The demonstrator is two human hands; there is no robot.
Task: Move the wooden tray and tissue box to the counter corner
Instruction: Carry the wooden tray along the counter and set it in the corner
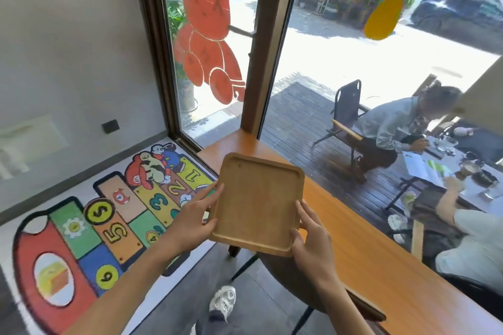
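A square wooden tray (257, 202) with rounded corners and a raised rim is held in the air, tilted slightly, over the near-left edge of the wooden counter (362, 236). My left hand (197, 216) grips the tray's left edge. Gripping its lower right corner is my right hand (309, 239). The tray holds nothing. The counter's corner (231, 144) lies beyond the tray, against the window frame. No tissue box is in view.
A brown window post (268, 43) rises at the counter's corner, with glass on both sides. A colourful number mat (103, 226) covers the floor at left. A chair (299, 275) stands under the counter. People sit at a table (446, 168) outside the glass.
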